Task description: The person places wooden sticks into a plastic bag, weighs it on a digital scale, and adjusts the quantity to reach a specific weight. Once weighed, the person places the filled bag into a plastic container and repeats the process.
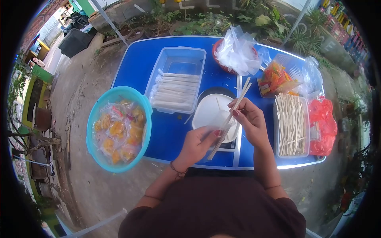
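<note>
My right hand (251,121) pinches the upper part of a few long pale sticks (236,104), which slant down to the left. Lower down, my left hand (199,143) is closed on a clear plastic bag (222,126) that surrounds the lower part of the sticks. Beneath both hands sits a white tray (208,105) on a dark round base, with a few thin bits on it. To the right, a clear container (306,148) is full of loose pale sticks (289,123). At the left, another clear box (178,59) holds a row of bagged sticks (176,88).
A turquoise basin (147,115) with bagged orange snacks stands left of the blue table (133,65). Along the back are a red basket (216,49) of clear bags (238,51) and a container of orange packets (274,81). A red plastic bag (322,127) lies far right.
</note>
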`<action>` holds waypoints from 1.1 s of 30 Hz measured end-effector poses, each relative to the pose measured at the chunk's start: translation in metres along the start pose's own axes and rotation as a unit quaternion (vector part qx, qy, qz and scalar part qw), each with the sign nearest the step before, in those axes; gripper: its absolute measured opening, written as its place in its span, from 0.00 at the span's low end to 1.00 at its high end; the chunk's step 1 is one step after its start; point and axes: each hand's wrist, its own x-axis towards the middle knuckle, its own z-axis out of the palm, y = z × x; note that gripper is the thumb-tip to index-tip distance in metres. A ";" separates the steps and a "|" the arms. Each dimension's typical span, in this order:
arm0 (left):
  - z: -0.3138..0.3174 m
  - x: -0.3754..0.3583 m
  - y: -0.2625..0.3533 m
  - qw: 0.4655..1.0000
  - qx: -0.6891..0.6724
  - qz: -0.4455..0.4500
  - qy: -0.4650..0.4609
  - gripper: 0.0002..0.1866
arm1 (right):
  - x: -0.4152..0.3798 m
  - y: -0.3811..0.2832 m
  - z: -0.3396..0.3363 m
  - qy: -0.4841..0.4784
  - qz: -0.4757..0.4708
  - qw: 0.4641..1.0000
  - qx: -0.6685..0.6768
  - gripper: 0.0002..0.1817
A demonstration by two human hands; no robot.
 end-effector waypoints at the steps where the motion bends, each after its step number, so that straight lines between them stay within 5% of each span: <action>1: -0.001 0.000 -0.001 1.000 0.012 0.004 -0.003 0.14 | 0.001 -0.001 -0.003 -0.024 -0.022 0.998 -0.058 0.07; 3: -0.003 0.000 -0.001 0.999 0.042 0.005 -0.010 0.14 | 0.004 -0.006 -0.008 -0.069 -0.066 0.980 -0.174 0.09; 9: -0.007 -0.001 0.000 0.994 0.100 -0.017 -0.030 0.14 | 0.002 -0.014 0.005 0.042 -0.015 0.999 0.026 0.25; 13: -0.004 0.000 -0.001 0.998 0.044 -0.034 -0.021 0.15 | -0.002 -0.015 0.010 0.052 -0.064 0.995 -0.048 0.29; 18: -0.006 0.001 -0.006 0.999 -0.005 -0.030 -0.015 0.16 | 0.000 -0.017 -0.001 -0.048 -0.134 0.956 -0.258 0.18; 21: -0.008 0.001 -0.004 0.999 -0.015 -0.047 -0.013 0.17 | 0.000 -0.018 -0.004 -0.080 -0.136 0.952 -0.261 0.10; 33: -0.018 -0.001 -0.002 0.996 0.074 -0.023 -0.043 0.12 | 0.003 -0.019 -0.003 -0.029 -0.151 0.963 -0.223 0.07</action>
